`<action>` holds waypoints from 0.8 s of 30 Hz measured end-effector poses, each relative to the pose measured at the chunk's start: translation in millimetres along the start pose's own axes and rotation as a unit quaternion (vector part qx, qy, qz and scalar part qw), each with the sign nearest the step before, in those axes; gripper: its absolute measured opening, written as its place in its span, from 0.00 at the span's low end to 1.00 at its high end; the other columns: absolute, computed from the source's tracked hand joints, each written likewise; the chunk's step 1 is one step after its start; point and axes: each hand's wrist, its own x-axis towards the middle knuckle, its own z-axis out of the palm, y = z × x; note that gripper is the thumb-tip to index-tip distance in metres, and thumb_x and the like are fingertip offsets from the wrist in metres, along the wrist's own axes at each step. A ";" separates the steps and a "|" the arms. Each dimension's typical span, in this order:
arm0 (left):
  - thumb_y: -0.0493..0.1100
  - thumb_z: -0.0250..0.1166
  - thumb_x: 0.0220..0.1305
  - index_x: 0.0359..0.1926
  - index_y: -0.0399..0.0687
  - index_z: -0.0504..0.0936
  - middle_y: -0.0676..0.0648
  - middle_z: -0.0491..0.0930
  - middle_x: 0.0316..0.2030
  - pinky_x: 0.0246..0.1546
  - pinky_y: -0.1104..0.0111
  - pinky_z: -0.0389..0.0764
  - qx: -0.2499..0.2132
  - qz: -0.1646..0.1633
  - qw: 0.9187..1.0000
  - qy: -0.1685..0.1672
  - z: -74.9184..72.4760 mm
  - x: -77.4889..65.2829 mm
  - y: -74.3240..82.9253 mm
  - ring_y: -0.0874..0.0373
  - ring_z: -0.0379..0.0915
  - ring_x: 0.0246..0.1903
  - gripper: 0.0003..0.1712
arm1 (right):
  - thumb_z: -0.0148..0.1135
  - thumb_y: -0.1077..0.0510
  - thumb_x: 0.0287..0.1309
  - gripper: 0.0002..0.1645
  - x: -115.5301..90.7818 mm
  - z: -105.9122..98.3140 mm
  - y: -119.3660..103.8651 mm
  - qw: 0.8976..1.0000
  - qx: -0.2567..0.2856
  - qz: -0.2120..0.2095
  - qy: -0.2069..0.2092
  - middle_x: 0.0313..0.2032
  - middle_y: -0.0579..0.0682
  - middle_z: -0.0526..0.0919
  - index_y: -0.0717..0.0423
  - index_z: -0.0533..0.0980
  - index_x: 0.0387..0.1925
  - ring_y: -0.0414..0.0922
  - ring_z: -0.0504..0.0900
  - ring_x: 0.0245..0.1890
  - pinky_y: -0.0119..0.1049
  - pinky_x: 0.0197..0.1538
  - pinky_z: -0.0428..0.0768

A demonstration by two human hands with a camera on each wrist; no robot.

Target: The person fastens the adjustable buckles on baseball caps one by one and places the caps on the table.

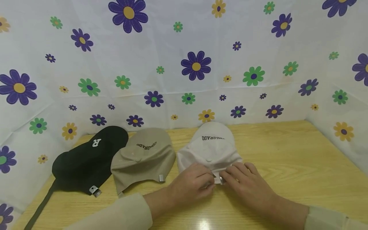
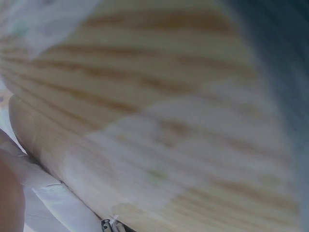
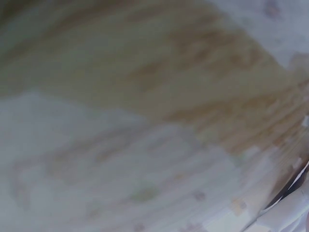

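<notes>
A white cap (image 1: 214, 150) with dark COLORADO lettering lies on the table, its brim toward the back wall and its rear opening toward me. At that rear edge my left hand (image 1: 193, 181), fingers curled, pinches the cap's strap from the left. From the other side my right hand (image 1: 249, 184) holds the strap by its small metal buckle (image 1: 221, 180), fingertips bent over it. The two hands are only a small gap apart. In the left wrist view, white cap fabric (image 2: 67, 205) and the metal buckle (image 2: 113, 225) show low down. A sliver of cap (image 3: 289, 210) appears in the right wrist view.
A beige cap (image 1: 146, 159) with a metal buckle lies to the left, partly against a black cap (image 1: 86, 159) bearing a white R. The black cap's long strap (image 1: 41, 204) trails toward the wooden table's (image 1: 287, 153) left edge. Flower-patterned cloth (image 1: 172, 48) hangs behind and at both sides.
</notes>
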 end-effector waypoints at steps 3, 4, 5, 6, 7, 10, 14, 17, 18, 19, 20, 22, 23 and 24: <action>0.38 0.71 0.53 0.30 0.50 0.81 0.56 0.82 0.34 0.46 0.76 0.77 -0.002 -0.010 1.000 -0.009 -1.0 0.5 1.4 0.64 0.78 0.38 0.06 | 0.27 0.51 0.78 0.30 0.8 -0.5 0.1 1.000 -0.003 0.000 -0.003 0.45 0.46 0.79 0.53 0.79 0.49 0.47 0.74 0.46 0.43 0.46 0.69; 0.38 0.70 0.54 0.30 0.50 0.81 0.56 0.82 0.34 0.45 0.76 0.77 -0.003 -0.015 1.000 -0.013 -1.3 0.6 1.9 0.64 0.78 0.38 0.05 | 0.27 0.50 0.78 0.30 0.8 -0.7 0.1 1.000 -0.004 0.000 -0.007 0.46 0.46 0.79 0.53 0.79 0.50 0.47 0.74 0.47 0.43 0.46 0.69; 0.38 0.70 0.54 0.30 0.50 0.81 0.56 0.82 0.34 0.45 0.76 0.77 -0.003 -0.017 1.000 -0.015 -1.5 0.8 2.1 0.64 0.78 0.38 0.05 | 0.26 0.50 0.78 0.31 0.8 -0.9 0.0 1.000 -0.006 0.001 -0.012 0.46 0.46 0.79 0.52 0.79 0.50 0.47 0.74 0.47 0.43 0.46 0.69; 0.38 0.70 0.54 0.30 0.50 0.82 0.56 0.82 0.34 0.45 0.76 0.77 -0.003 -0.018 1.000 -0.016 -1.6 0.9 2.2 0.64 0.78 0.38 0.05 | 0.25 0.50 0.78 0.31 0.7 -1.1 0.0 1.000 -0.008 0.001 -0.016 0.46 0.46 0.79 0.52 0.79 0.50 0.47 0.74 0.47 0.43 0.46 0.69; 0.38 0.70 0.54 0.30 0.50 0.82 0.56 0.82 0.34 0.45 0.76 0.76 -0.003 -0.020 1.000 -0.017 -1.7 1.0 2.3 0.64 0.78 0.38 0.05 | 0.24 0.50 0.78 0.32 0.7 -1.2 -0.1 1.000 -0.008 0.002 -0.020 0.46 0.46 0.79 0.52 0.79 0.50 0.47 0.74 0.47 0.43 0.46 0.69; 0.38 0.70 0.54 0.30 0.50 0.82 0.56 0.82 0.34 0.44 0.76 0.77 -0.002 -0.018 1.000 -0.017 -1.8 1.2 2.2 0.64 0.78 0.37 0.05 | 0.22 0.49 0.79 0.34 0.8 -1.2 -0.8 1.000 -0.007 0.004 -0.027 0.46 0.45 0.79 0.51 0.79 0.50 0.47 0.74 0.47 0.43 0.47 0.69; 0.37 0.70 0.54 0.30 0.50 0.82 0.56 0.82 0.33 0.44 0.76 0.77 0.001 -0.012 1.000 -0.012 -1.6 1.0 2.0 0.65 0.78 0.36 0.05 | 0.24 0.50 0.79 0.32 2.3 -0.7 -1.7 1.000 -0.007 0.003 -0.021 0.46 0.45 0.79 0.51 0.79 0.50 0.47 0.74 0.46 0.43 0.46 0.69; 0.36 0.70 0.53 0.29 0.50 0.82 0.57 0.81 0.32 0.42 0.75 0.77 0.006 -0.011 1.000 -0.007 -1.0 1.2 2.0 0.65 0.78 0.35 0.05 | 0.29 0.52 0.76 0.28 3.6 -0.2 -2.3 1.000 -0.010 0.000 -0.015 0.45 0.46 0.79 0.52 0.79 0.49 0.47 0.75 0.45 0.43 0.46 0.69; 0.36 0.70 0.53 0.29 0.50 0.82 0.57 0.81 0.31 0.41 0.75 0.77 0.009 -0.010 1.000 -0.004 -0.9 1.4 2.0 0.65 0.77 0.35 0.05 | 0.31 0.52 0.75 0.27 3.9 0.0 -2.4 1.000 -0.012 0.000 -0.014 0.45 0.46 0.79 0.52 0.79 0.49 0.47 0.75 0.45 0.43 0.46 0.69; 0.36 0.70 0.52 0.29 0.50 0.82 0.57 0.81 0.31 0.41 0.75 0.77 0.012 -0.009 1.000 -0.002 -0.7 1.5 2.0 0.65 0.77 0.34 0.05 | 0.32 0.53 0.74 0.26 4.0 0.2 -2.5 1.000 -0.014 0.000 -0.015 0.45 0.46 0.79 0.52 0.79 0.49 0.47 0.75 0.45 0.43 0.46 0.69; 0.36 0.70 0.52 0.28 0.50 0.82 0.57 0.81 0.31 0.40 0.75 0.77 0.015 -0.008 1.000 0.001 -0.8 1.8 2.0 0.65 0.77 0.34 0.05 | 0.32 0.53 0.74 0.26 4.2 0.3 -2.7 1.000 -0.016 0.000 -0.016 0.45 0.46 0.79 0.52 0.79 0.49 0.47 0.75 0.45 0.42 0.46 0.69; 0.36 0.71 0.51 0.28 0.50 0.82 0.57 0.80 0.30 0.39 0.75 0.77 0.021 -0.004 1.000 0.004 -0.9 1.8 1.9 0.65 0.77 0.34 0.05 | 0.33 0.53 0.73 0.25 4.4 0.6 -2.9 1.000 -0.018 0.000 -0.017 0.45 0.46 0.79 0.52 0.79 0.49 0.47 0.75 0.45 0.42 0.46 0.69; 0.36 0.71 0.51 0.28 0.50 0.82 0.57 0.80 0.30 0.39 0.75 0.77 0.023 -0.002 1.000 0.006 -1.1 1.8 1.8 0.64 0.77 0.34 0.05 | 0.33 0.53 0.73 0.26 4.5 0.6 -3.1 1.000 -0.020 0.000 -0.018 0.45 0.45 0.79 0.52 0.79 0.49 0.47 0.75 0.45 0.42 0.46 0.69; 0.36 0.71 0.51 0.28 0.50 0.82 0.57 0.80 0.30 0.39 0.75 0.77 0.024 -0.002 1.000 0.006 -1.2 1.7 1.9 0.64 0.77 0.33 0.06 | 0.34 0.53 0.72 0.25 4.7 0.6 -3.4 1.000 -0.019 0.000 -0.019 0.45 0.45 0.79 0.52 0.79 0.49 0.47 0.75 0.45 0.42 0.46 0.69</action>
